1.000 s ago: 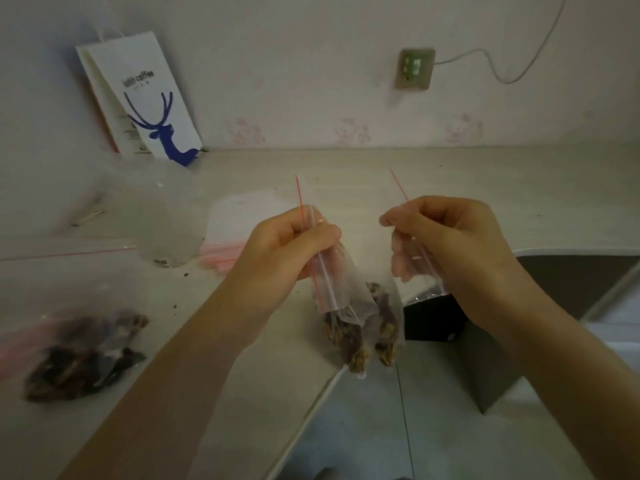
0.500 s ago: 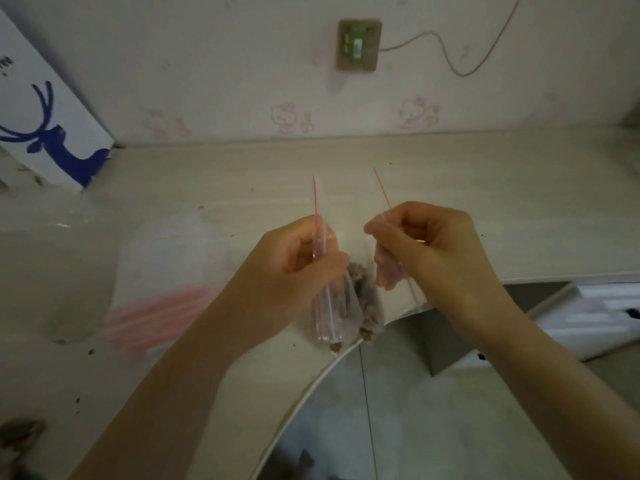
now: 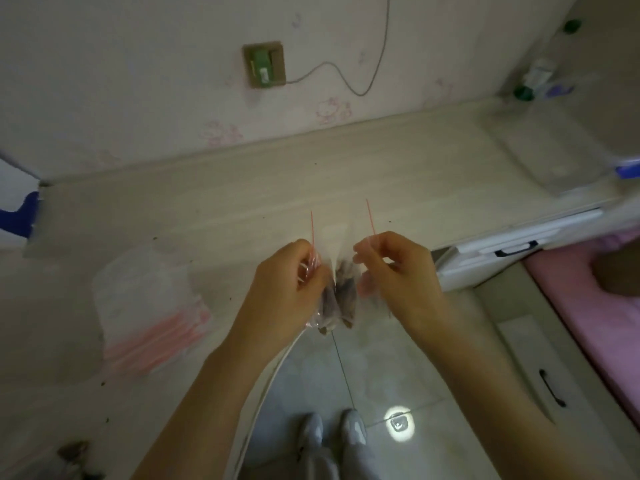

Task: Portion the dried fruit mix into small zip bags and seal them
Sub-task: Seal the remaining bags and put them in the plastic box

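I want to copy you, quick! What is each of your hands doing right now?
Left hand: pinching the bagged dried fruit by its left red strip.
Right hand: pinching it by the right red strip.

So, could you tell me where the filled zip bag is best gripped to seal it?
Pinch its mouth at the red zip strips, one lip from each side, as the left hand and right hand do: the zip bag hangs mouth-up, dried fruit weighing its bottom.

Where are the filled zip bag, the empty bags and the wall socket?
filled zip bag (image 3: 343,294): head view, lower part.
empty bags (image 3: 149,306): head view, pile's middle.
wall socket (image 3: 265,65): head view, green centre.
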